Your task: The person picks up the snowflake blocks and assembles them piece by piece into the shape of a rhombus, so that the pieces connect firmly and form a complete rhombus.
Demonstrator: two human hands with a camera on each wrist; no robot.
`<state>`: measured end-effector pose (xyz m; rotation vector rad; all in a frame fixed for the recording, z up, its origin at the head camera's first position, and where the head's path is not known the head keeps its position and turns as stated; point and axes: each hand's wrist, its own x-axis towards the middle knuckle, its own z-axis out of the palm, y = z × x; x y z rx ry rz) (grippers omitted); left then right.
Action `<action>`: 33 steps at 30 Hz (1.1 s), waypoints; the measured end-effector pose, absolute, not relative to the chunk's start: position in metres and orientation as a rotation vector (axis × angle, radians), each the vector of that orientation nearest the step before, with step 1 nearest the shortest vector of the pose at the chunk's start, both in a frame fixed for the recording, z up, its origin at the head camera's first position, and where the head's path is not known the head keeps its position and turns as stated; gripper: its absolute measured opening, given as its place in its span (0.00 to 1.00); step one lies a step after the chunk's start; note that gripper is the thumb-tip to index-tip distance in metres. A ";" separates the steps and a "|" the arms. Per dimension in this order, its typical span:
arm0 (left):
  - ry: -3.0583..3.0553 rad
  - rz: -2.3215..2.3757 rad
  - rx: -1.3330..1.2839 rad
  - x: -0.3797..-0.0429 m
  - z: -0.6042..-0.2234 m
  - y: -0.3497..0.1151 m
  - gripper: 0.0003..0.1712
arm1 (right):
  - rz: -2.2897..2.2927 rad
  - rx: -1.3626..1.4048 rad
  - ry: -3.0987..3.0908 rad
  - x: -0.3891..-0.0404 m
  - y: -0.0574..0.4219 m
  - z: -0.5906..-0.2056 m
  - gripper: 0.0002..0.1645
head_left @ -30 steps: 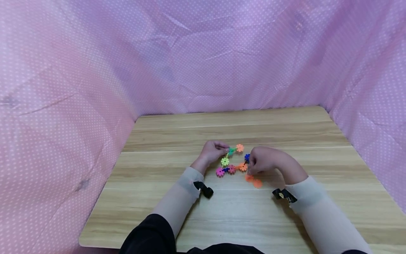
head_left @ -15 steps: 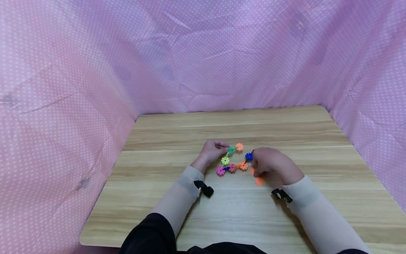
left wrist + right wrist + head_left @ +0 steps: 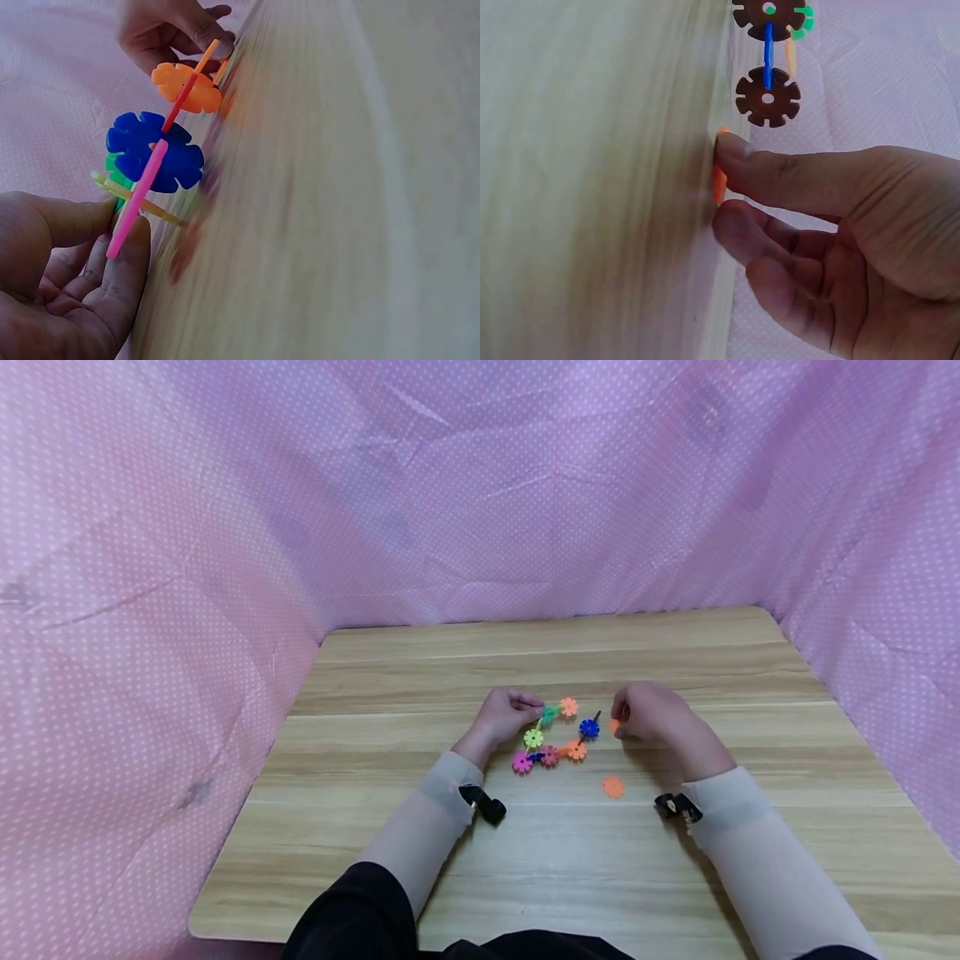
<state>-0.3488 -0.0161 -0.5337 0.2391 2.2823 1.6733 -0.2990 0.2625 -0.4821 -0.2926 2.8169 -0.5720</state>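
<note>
A curved chain of interlocking notched plastic discs, in several colours, lies between the two hands. My left hand [image 3: 506, 714] pinches the chain at its green disc [image 3: 549, 716], beside the orange end disc [image 3: 568, 707]. Towards the right, the chain ends in a blue disc [image 3: 589, 728] with a brown disc [image 3: 768, 97] slotted on. My right hand [image 3: 651, 720] holds a loose orange disc [image 3: 720, 176] between thumb and index finger, edge-on in the right wrist view, just right of the brown disc. The thumb hides part of it.
Another loose orange disc [image 3: 613, 787] lies flat on the wooden table [image 3: 525, 868], nearer the body. Pink dotted cloth [image 3: 480, 510] hangs behind the table and along its sides. Each wrist wears a small black camera.
My right hand has picked up one of the two loose orange discs and carried it away from the body, to the right of the blue disc. The left hand stays in place.
</note>
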 end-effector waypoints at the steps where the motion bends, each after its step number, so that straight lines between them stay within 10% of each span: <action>1: 2.287 1.668 0.239 -0.349 -0.534 -0.016 0.03 | -0.580 -0.283 2.814 -0.300 0.263 -0.483 0.11; 33: 2.280 1.668 0.263 -0.348 -0.535 -0.016 0.03 | -1.243 -0.317 2.906 -0.317 0.242 -0.506 0.07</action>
